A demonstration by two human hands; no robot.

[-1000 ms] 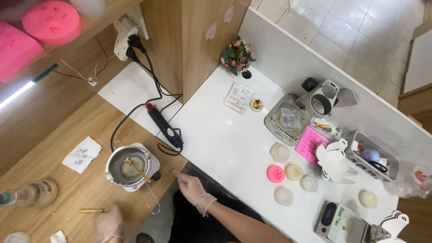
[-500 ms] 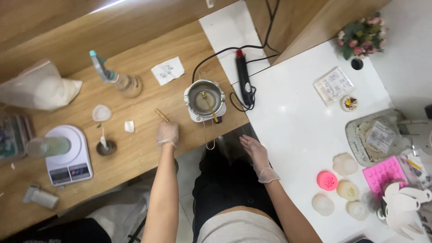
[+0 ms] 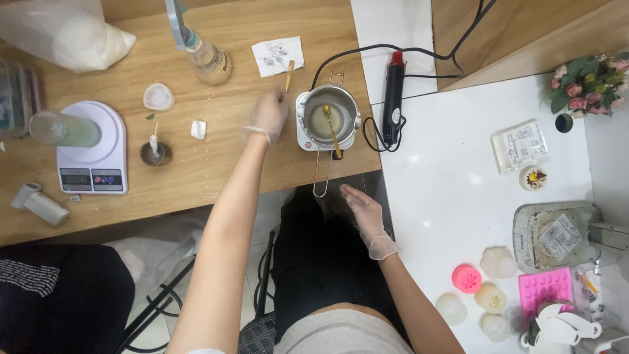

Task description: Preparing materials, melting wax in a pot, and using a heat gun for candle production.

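The left hand [image 3: 267,117], gloved, is stretched out over the wooden desk [image 3: 216,164] in the upper middle of the frame and grips the lower end of a thin golden stick [image 3: 288,75] between its fingertips; the stick points up and away, its far end lying over a small white printed paper [image 3: 277,55]. The hand is blurred, so the exact pinch is hard to make out.

Just right of the hand stands a small metal pot [image 3: 327,118] on a white hot plate [image 3: 306,139], with pale liquid and a golden spoon [image 3: 332,130] inside; its wire handle sticks down over the desk edge. A black heat gun [image 3: 392,98] lies right of the pot.

The right hand [image 3: 363,213], also gloved, hangs open and empty in the centre of the frame, below the pot and off the desk, fingers spread loosely.

At left, a white scale [image 3: 92,157] carries a clear cup [image 3: 62,128]. A glass bottle [image 3: 206,56] lies near the top.
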